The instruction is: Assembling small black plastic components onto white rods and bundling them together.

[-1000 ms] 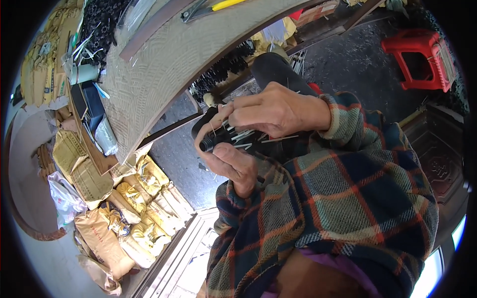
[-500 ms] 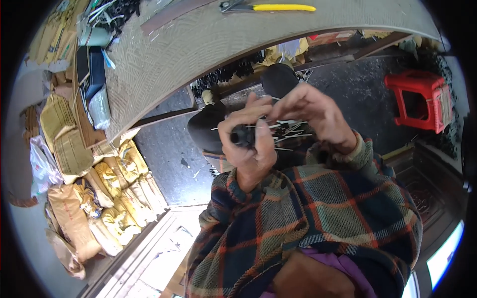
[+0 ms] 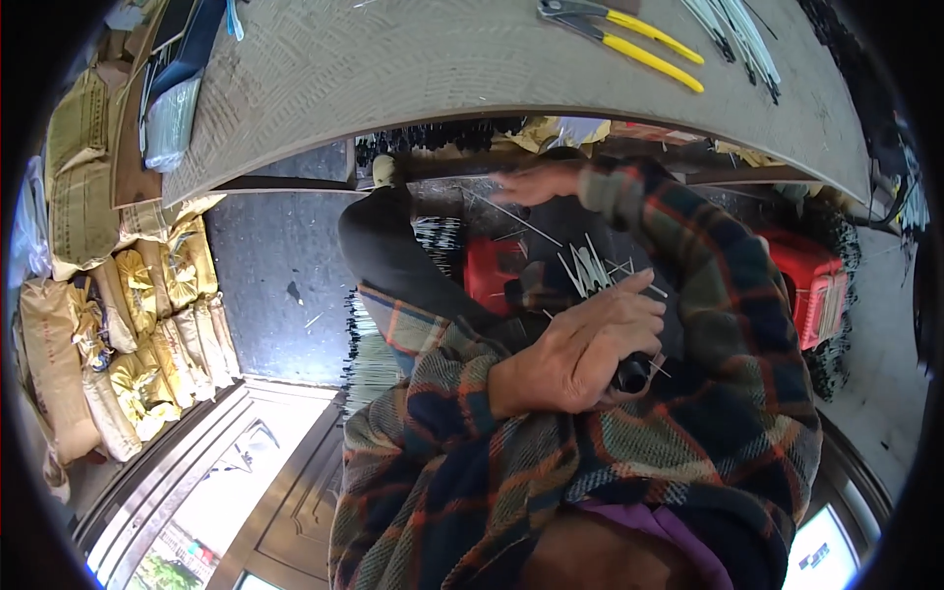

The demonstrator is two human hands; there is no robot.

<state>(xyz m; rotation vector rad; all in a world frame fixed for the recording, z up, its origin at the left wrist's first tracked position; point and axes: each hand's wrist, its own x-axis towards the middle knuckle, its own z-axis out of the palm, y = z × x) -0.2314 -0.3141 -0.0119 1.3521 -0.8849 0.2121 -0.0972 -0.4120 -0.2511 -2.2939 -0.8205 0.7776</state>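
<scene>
Round-ended black cylinder [image 3: 632, 374] in left hand [image 3: 590, 352], fingers curled around it | long axis mostly hidden | slim white sticks [image 3: 587, 271] fan beyond cylinder | right hand [image 3: 541, 184] farther beyond cylinder, blurred; cannot tell its fingers' state

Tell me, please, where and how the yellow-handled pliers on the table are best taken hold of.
I would grip the pliers around both yellow handles, coming from the right and the near side of the table. The dark head points left and away, while the handles lie spread, their ends toward the near right, probably leaving them easiest to gather there.
</scene>
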